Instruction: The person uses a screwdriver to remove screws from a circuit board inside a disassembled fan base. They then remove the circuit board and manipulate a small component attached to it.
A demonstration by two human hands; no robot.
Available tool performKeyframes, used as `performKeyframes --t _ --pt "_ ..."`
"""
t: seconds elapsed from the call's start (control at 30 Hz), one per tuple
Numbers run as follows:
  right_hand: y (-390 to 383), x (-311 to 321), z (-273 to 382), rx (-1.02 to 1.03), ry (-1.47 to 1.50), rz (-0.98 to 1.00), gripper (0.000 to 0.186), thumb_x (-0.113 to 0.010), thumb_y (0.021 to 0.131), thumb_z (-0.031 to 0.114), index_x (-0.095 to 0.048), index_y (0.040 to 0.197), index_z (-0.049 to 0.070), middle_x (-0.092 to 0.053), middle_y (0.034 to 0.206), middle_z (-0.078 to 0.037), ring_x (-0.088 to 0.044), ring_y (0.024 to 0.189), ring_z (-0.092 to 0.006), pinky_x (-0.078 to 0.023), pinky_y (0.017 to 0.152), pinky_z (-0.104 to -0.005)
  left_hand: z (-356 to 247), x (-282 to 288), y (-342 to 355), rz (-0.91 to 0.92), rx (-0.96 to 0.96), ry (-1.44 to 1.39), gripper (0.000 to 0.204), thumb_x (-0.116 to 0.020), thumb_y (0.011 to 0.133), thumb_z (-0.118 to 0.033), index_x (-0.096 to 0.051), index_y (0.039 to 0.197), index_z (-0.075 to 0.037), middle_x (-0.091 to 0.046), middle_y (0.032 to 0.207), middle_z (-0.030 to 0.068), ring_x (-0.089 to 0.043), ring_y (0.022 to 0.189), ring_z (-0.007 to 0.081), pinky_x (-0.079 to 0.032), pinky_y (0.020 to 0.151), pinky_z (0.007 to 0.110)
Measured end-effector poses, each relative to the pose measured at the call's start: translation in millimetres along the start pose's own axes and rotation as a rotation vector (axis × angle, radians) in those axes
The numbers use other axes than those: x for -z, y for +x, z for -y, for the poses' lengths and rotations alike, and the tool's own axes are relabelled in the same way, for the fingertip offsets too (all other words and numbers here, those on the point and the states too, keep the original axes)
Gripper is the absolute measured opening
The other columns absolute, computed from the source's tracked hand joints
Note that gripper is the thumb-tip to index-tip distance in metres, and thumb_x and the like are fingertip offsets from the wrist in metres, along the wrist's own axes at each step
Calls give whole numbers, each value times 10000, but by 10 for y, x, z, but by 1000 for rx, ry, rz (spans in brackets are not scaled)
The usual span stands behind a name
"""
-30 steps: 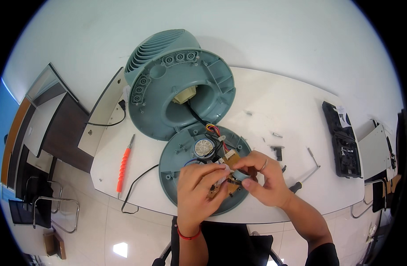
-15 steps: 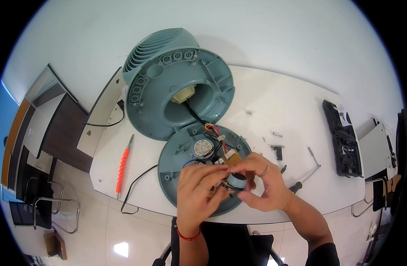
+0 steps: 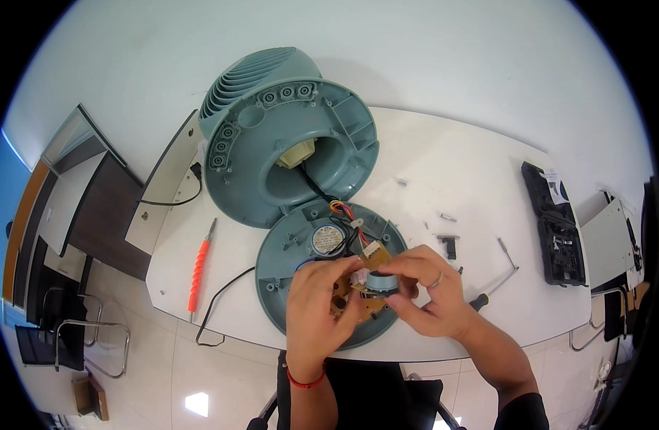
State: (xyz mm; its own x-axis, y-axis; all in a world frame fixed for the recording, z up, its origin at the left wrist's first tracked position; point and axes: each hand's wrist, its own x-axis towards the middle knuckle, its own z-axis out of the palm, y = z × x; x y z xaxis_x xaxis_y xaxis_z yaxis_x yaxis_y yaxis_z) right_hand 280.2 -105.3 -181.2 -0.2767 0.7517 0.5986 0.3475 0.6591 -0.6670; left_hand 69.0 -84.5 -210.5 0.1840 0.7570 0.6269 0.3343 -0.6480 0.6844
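Observation:
A brown circuit board (image 3: 375, 254) with a white connector lies over the round teal base (image 3: 273, 266) of an opened fan. My right hand (image 3: 435, 294) pinches a short blue-grey round part (image 3: 382, 282), dark along its lower rim, between thumb and fingers at the board. On the board's left side, my left hand (image 3: 316, 299) has its fingers and thumb around the edge; its exact grip is partly hidden. Coloured wires (image 3: 342, 208) run from the board area up to the fan's upper housing (image 3: 250, 179). A silver round motor (image 3: 328, 239) sits in the base.
An orange-handled screwdriver (image 3: 198, 276) lies at the left beside a black power cord (image 3: 218, 290). To the right are a small black tool piece (image 3: 451, 247), a screwdriver with a dark handle (image 3: 479, 302), loose small parts and an open black tool case (image 3: 555, 233).
The blue-grey round part has been tilted, so its side now shows rather than its dark hollow. My left fingers have drawn back leftward, uncovering more of the board.

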Motion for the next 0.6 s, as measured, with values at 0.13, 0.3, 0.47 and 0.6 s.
performKeyframes --t 0.13,0.3,0.47,0.6 --pt "2 0 18 -27 -83 -61 462 -798 877 31 -680 1322 61 -649 949 -59 -556 583 -87 -437 534 -231 39 -32 -21 -36 -22 -21 453 -787 784 21 -716 1223 -61 -774 1103 85 -684 982 296 -551 859 388" --pt "3 -23 24 -103 -76 -145 442 -817 869 11 -694 1291 57 -645 894 -48 -546 586 -64 -421 525 -224 17 -22 -25 -39 -16 -73 306 -768 777 52 -699 1060 -43 -780 1071 122 -703 962 290 -564 851 372" --pt "-61 -58 -11 -49 -56 -274 357 -832 845 -26 -721 1167 79 -646 916 -42 -568 604 -69 -431 514 -234 7 16 -6 11 -89 -74 189 -771 747 19 -674 898 -43 -787 1045 146 -711 955 295 -569 849 371" --pt "-34 -45 -17 143 -322 -280 339 -839 797 -56 -740 1089 84 -640 942 -60 -615 618 -120 -480 519 -262 13 21 6 21 -123 -65 168 -775 738 -14 -683 875 -46 -791 1021 141 -710 950 306 -569 846 384"
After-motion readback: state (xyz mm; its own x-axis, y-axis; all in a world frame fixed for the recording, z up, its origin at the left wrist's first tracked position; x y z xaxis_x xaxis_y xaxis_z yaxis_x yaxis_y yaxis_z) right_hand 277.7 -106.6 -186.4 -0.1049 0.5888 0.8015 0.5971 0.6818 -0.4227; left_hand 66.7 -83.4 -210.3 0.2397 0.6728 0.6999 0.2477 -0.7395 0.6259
